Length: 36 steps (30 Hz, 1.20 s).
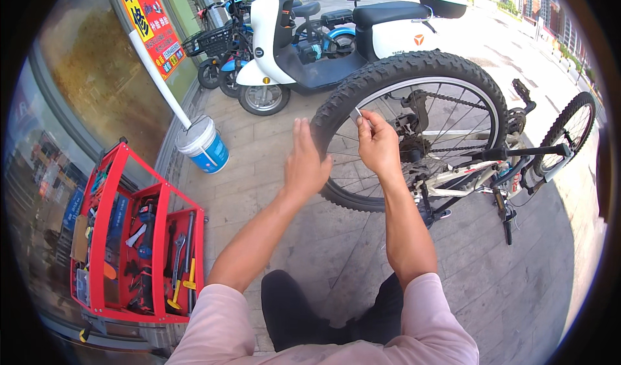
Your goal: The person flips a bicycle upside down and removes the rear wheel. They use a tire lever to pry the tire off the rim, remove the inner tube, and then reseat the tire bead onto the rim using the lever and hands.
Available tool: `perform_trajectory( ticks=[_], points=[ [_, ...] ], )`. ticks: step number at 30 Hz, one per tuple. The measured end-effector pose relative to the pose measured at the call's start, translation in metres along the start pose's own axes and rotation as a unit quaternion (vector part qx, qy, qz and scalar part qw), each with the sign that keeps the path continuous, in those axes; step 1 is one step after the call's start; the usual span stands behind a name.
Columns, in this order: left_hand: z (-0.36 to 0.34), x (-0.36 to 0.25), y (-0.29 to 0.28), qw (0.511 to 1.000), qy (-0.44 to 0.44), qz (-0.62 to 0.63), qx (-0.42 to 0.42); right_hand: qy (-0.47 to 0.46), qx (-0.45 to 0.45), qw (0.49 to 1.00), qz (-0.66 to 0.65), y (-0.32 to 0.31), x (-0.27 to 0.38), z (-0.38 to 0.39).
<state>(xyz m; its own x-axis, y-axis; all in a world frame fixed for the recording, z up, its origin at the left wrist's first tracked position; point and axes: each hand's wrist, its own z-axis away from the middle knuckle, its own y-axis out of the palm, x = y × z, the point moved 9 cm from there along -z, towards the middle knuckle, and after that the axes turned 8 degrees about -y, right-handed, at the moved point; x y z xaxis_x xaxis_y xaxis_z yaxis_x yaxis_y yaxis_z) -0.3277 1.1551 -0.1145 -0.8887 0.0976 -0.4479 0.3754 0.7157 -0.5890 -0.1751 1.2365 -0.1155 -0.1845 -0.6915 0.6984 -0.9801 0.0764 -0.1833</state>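
Observation:
A bicycle [453, 185] is upside down on the pavement, its knobby black tyre [409, 64] and silver-rimmed wheel raised in front of me. My left hand [306, 159] rests at the left side of the tyre, fingers stretched out and together, gripping nothing. Between thumb and fingertips, my right hand [377, 142] pinches a thin silvery metal piece [358, 112] at the inner edge of the rim. Most of that piece is hidden by the fingers, so its exact kind is unclear. Behind the right hand are the spokes, chain and rear derailleur [414, 113].
A red tool cart [97, 236] with wrenches, a hammer and power tools stands at left. Beyond it are a white-and-blue bucket [202, 146] holding a pole with a sign. A white scooter [272, 61] is parked behind the wheel. The bicycle's front wheel [568, 132] is at far right.

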Motion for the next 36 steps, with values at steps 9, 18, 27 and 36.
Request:
perform_trajectory(
  ticks=[9,18,27,36],
  points=[
    [-0.049,-0.055,-0.003,0.986,0.134,-0.093,0.047,0.030,0.087,0.991,0.101,0.009,0.011,0.008],
    [-0.046,-0.033,0.008,0.986,0.026,-0.007,0.167,-0.042,0.099,0.985,0.136,0.021,-0.006,0.023],
    [-0.041,-0.027,0.005,0.990,0.037,-0.060,0.119,0.133,0.436,0.874,0.166,0.094,-0.117,0.290],
    [-0.014,0.000,0.018,0.994,-0.012,-0.010,0.104,0.214,0.507,0.825,0.131,0.109,-0.229,0.512]
  ],
)
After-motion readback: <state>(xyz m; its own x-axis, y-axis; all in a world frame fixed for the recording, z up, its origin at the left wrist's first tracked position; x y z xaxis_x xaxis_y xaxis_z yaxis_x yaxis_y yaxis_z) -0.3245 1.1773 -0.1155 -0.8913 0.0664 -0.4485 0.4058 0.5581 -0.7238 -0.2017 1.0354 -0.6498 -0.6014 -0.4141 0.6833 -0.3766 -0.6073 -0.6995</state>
